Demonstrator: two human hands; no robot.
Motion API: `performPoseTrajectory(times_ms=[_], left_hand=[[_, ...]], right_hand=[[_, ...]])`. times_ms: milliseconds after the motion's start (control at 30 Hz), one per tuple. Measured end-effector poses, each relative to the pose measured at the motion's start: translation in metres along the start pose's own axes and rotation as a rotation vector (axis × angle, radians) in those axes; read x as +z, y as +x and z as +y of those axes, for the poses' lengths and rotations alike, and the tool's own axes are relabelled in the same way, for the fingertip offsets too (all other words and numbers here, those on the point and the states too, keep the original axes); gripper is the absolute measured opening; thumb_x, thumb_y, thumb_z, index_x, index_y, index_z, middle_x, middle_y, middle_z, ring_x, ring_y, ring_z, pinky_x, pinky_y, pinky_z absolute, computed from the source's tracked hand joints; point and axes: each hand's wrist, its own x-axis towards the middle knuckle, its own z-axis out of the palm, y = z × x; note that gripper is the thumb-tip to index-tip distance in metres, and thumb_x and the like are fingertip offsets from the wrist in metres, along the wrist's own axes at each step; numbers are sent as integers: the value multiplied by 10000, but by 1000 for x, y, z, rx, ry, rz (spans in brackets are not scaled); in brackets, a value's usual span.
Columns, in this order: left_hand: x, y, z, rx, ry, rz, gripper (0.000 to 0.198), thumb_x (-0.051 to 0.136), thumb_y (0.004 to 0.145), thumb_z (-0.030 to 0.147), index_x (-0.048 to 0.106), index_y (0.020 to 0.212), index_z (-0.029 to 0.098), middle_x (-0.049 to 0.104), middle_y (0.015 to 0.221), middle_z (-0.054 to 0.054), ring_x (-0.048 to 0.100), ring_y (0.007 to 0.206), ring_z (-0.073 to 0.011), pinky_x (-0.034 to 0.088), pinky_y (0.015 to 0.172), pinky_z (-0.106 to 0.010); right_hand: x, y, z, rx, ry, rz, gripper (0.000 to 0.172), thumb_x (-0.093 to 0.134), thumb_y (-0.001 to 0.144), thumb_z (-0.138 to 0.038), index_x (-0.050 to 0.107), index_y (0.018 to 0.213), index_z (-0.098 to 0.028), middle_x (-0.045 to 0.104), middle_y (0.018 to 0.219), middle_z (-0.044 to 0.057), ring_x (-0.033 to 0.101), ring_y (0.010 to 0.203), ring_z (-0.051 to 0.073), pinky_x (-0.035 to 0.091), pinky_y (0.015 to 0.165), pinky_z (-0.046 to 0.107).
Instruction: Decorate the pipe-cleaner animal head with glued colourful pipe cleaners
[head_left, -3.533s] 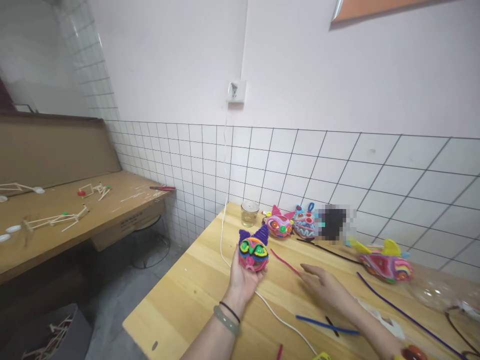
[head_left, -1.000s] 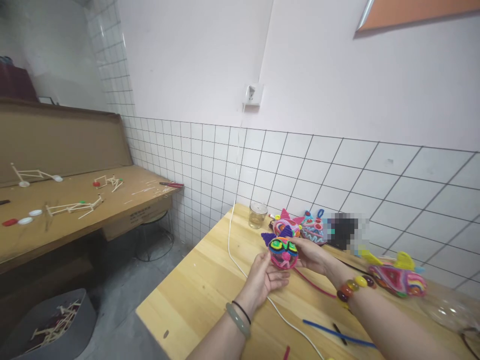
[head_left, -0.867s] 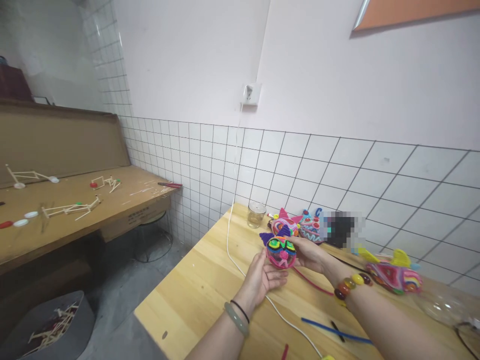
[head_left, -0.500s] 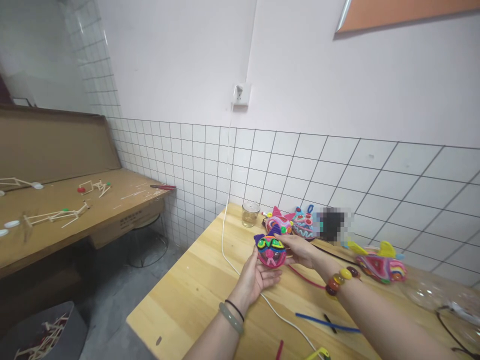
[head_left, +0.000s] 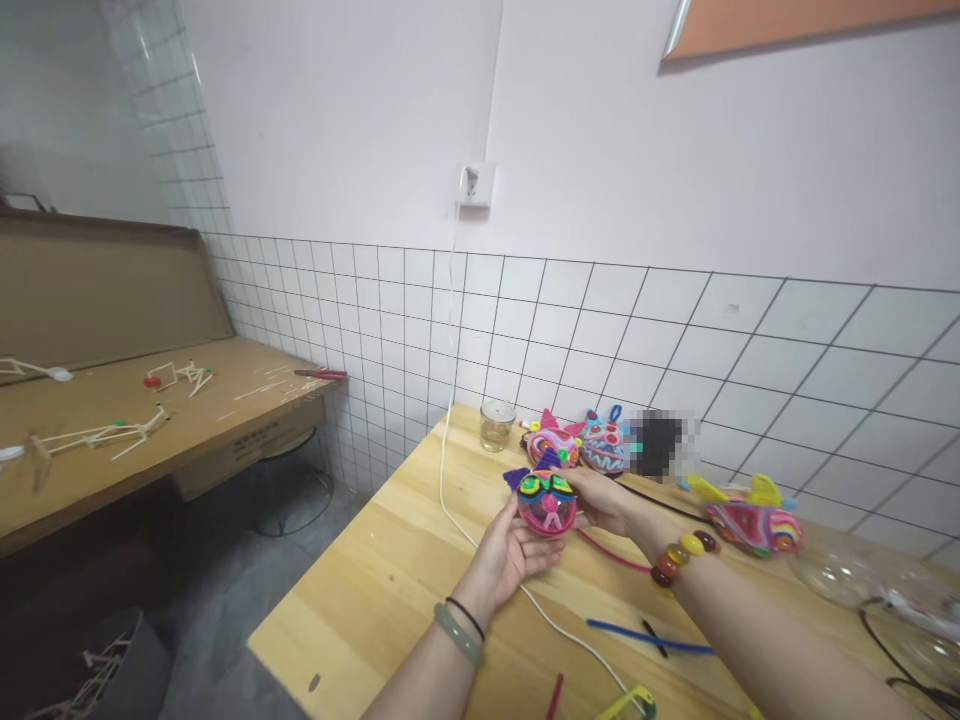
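A clear round ball decorated as a cat face (head_left: pixel 547 512), with purple ears, green and yellow eyes and a pink nose, is held up above the wooden table. My left hand (head_left: pixel 510 553) supports it from below and the left, thumb along its side. At its right side is my right hand (head_left: pixel 602 502), closed against it with some fingers hidden behind. Just behind stand a pink fish-like pipe-cleaner figure (head_left: pixel 551 445) and a blue one (head_left: pixel 604 447). Beneath my right forearm runs a red pipe cleaner (head_left: pixel 615 552).
A glass cup (head_left: pixel 496 428) stands near the wall. A white cord (head_left: pixel 559 628) crosses the tabletop beside a blue pipe cleaner (head_left: pixel 649 637) and yellow-handled scissors (head_left: pixel 634 704). To the right are another pink pipe-cleaner figure (head_left: pixel 754 522) and clear plastic balls (head_left: pixel 836 575). Stick models lie on the brown table (head_left: pixel 247 365).
The view has shifted slightly, so the background sits a little further left. The cat-face ball has turned slightly in my hands, which keep their hold on it.
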Motion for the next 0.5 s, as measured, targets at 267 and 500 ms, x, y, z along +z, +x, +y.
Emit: performPoseTrajectory(times_ms=[267, 500], left_hand=[[1, 0, 0, 11, 43, -14, 550, 489, 845, 569, 625, 994, 58, 729, 868, -179, 715, 727, -242, 546, 674, -321], [3, -3, -1, 119, 63, -2, 422, 684, 758, 450, 534, 1052, 187, 728, 934, -102, 713, 698, -223, 544, 689, -344]], right_hand=[[-5, -1, 3, 19, 70, -49, 169, 618, 851, -309, 654, 888, -149, 750, 753, 65, 670, 564, 132, 537, 507, 218], [-5, -1, 5, 47, 141, -73, 184, 549, 894, -290, 632, 995, -160, 763, 813, 77, 717, 705, 168, 583, 642, 284]])
